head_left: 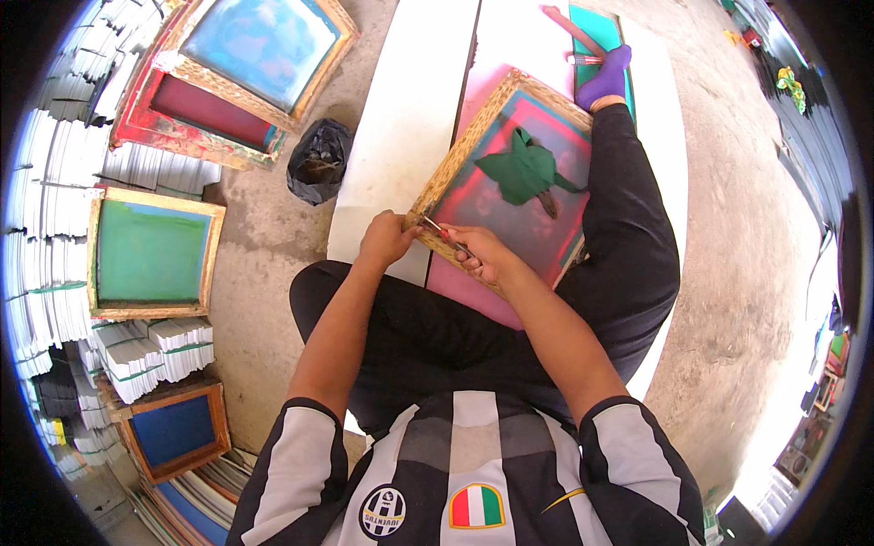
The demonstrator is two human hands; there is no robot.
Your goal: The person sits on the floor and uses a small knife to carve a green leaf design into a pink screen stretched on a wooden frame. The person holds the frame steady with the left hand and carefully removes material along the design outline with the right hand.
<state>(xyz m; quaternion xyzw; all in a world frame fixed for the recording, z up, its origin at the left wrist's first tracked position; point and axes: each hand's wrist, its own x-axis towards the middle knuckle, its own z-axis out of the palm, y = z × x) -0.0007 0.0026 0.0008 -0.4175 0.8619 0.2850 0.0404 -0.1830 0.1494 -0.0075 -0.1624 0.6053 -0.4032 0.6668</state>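
A wooden screen-printing frame [473, 136] with pink-stained mesh lies at a slant on a pink and white board in front of me. My left hand [390, 238] is closed round its near left corner, the thumb near the edge. My right hand [480, 255] grips a slim tool [431, 223] with a metal shaft and a red part. Its tip meets the wood at that corner, beside my left thumb. Most of the tool's handle is hidden in my fingers. On the mesh rests a crumpled green cloth [521, 171], with a dark elongated thing partly under it.
My outstretched leg [628, 209] borders the frame on the right, ending in a purple sock [604, 84] by a teal panel [592, 20]. Left are a black plastic bag [319, 159], more framed screens [150, 253] and stacked white sheets [137, 359]. Concrete floor [737, 227] lies right.
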